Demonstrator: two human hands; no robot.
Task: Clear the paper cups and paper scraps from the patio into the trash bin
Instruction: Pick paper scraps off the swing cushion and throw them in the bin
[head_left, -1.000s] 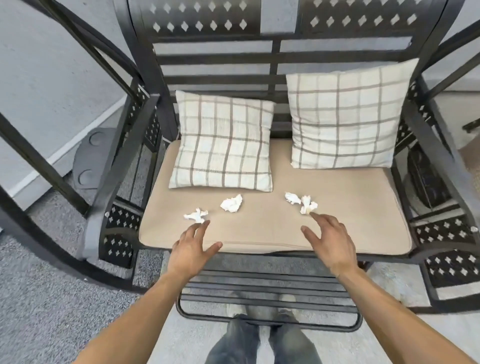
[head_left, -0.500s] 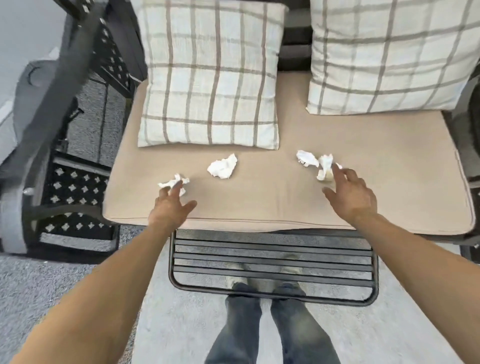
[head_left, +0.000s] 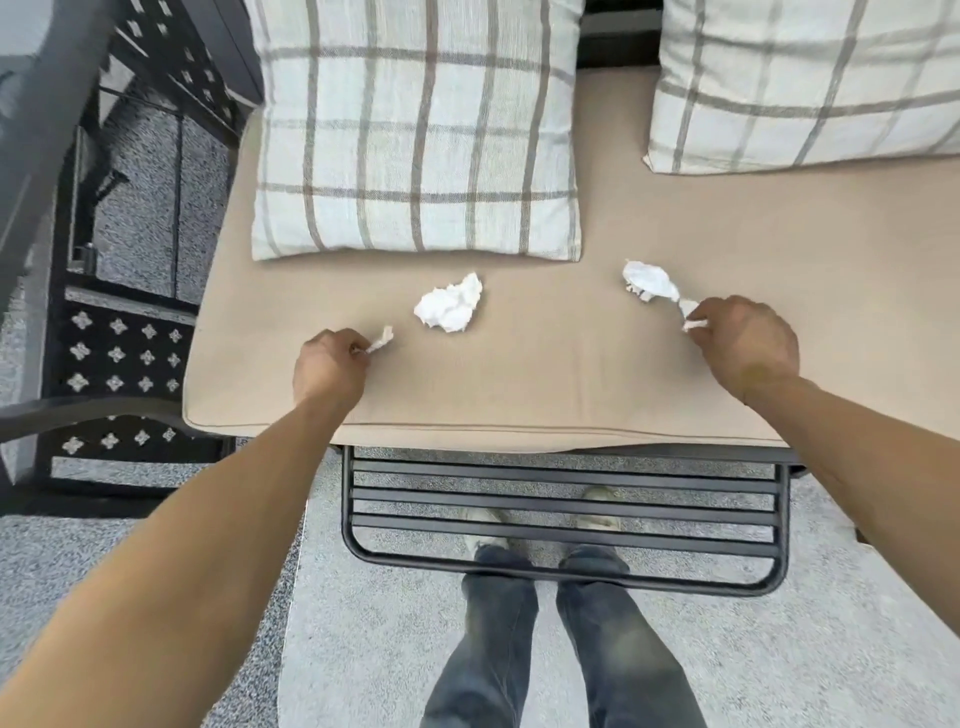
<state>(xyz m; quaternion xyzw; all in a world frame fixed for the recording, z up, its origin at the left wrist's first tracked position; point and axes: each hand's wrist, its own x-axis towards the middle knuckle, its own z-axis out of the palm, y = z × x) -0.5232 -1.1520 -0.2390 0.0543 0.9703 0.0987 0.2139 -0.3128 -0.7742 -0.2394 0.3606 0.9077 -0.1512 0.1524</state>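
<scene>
A person bends over the tan seat cushion (head_left: 519, 395) of a black metal patio bench (head_left: 130, 358), gathering litter with both hands at once. 2 plaid pillows lean at the cushion's back edge, the left pillow (head_left: 415, 130) and the right pillow (head_left: 810, 78), leaving the front half of the cushion bare, where the paper lies within easy reach.

The right hand (head_left: 743, 348), fingers curled, pinches the near end of a long crumpled scrap (head_left: 652, 285) toward the cushion's right side. The left hand (head_left: 328, 364) pinches a small scrap (head_left: 382, 340) near the front-left corner, a grip suited to light paper.

Between them, a loose wad (head_left: 451, 309) sits untouched mid-cushion, just in front of the left pillow. Nothing blocks it. No cups or trash bin are in view.
</scene>
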